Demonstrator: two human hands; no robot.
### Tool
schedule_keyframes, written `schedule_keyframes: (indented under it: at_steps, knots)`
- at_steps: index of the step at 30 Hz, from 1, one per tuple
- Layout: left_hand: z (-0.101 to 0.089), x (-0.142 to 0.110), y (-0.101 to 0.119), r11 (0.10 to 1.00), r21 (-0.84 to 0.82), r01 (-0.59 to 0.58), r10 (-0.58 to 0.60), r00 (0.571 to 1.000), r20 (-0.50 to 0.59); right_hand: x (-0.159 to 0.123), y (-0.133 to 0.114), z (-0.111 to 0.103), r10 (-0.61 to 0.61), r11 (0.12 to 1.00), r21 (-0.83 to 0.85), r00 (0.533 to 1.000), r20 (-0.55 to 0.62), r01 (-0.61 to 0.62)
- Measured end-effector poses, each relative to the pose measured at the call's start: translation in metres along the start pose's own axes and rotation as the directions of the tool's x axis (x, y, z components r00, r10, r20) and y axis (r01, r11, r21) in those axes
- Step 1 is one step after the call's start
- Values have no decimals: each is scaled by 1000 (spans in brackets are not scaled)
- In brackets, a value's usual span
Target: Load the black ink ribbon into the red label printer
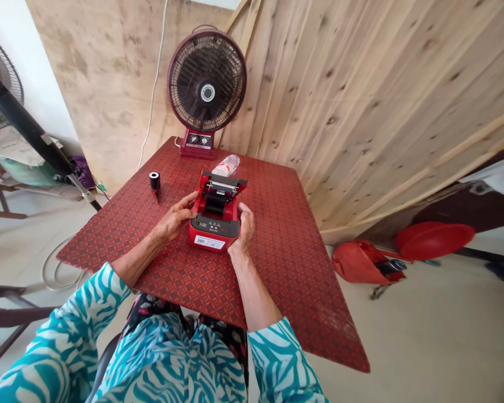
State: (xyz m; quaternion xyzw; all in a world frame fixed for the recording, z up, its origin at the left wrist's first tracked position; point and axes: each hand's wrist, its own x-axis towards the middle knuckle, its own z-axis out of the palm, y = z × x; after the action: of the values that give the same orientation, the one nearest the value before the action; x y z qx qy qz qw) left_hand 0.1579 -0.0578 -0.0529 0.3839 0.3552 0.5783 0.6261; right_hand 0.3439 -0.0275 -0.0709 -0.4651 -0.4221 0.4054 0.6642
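Observation:
A red and black label printer [215, 226] stands on the red patterned table [269, 235] with its lid raised at the back. Inside it a dark roll [215, 202] shows below a shiny metal bar. My left hand [179, 215] holds the printer's left side, thumb near the front edge of the opening. Against the right side rests my right hand [243, 229], its fingers curled along the casing and partly hidden. Left of the printer, a small black roll [154, 180] stands on the table with a loose dark end.
Behind the printer lies a clear plastic bottle [227, 165]. A dark red fan [207, 92] stands at the table's back edge by the wooden wall. On the floor at right are a red bag [359, 262] and a red basin [434, 239]. A stand fan's pole [33, 126] is at left.

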Motion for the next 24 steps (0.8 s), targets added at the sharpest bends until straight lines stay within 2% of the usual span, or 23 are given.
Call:
schedule_keyframes:
  at_steps: [4,7,9,11,12,14,15,16,18,19,21,22,24]
  knots:
    - [-1,2,-2,999,38,-20,20,1000,-1,3,6,-1,-19,1000,3,999,29,19]
    - [-3,3,0,991,127,-52,55,998,-23,5,10,-2,0,999,-38,999,40,2]
    - [-3,2,7,970,238,-55,68,997,-48,6,14,-2,29,998,-62,999,39,-27]
    - [-2,0,20,893,436,-112,152,987,-57,8,17,-1,45,997,-63,998,42,-43]
    - [1,0,29,812,559,-168,220,975,-26,8,19,-1,46,997,-58,998,47,-43]
    - [11,2,48,572,767,-291,315,941,122,10,22,-1,40,998,-47,998,55,-37]
    - [18,5,57,448,829,-336,288,931,223,10,24,-1,39,998,-41,998,58,-37]
    - [27,9,64,349,867,-355,209,932,298,11,25,-1,43,999,-32,997,59,-41]
    - [46,24,74,116,919,-376,-5,925,379,12,28,0,53,999,-7,997,57,-53]
    - [56,32,76,-29,926,-375,-102,923,371,13,30,1,57,998,5,997,56,-58]
    - [73,49,77,-274,897,-348,-262,924,278,13,32,3,55,998,21,997,46,-56]
    - [81,56,76,-369,869,-328,-300,928,223,14,33,4,49,999,23,998,42,-50]
    - [92,65,74,-502,810,-301,-327,934,145,14,34,7,34,999,19,999,40,-35]
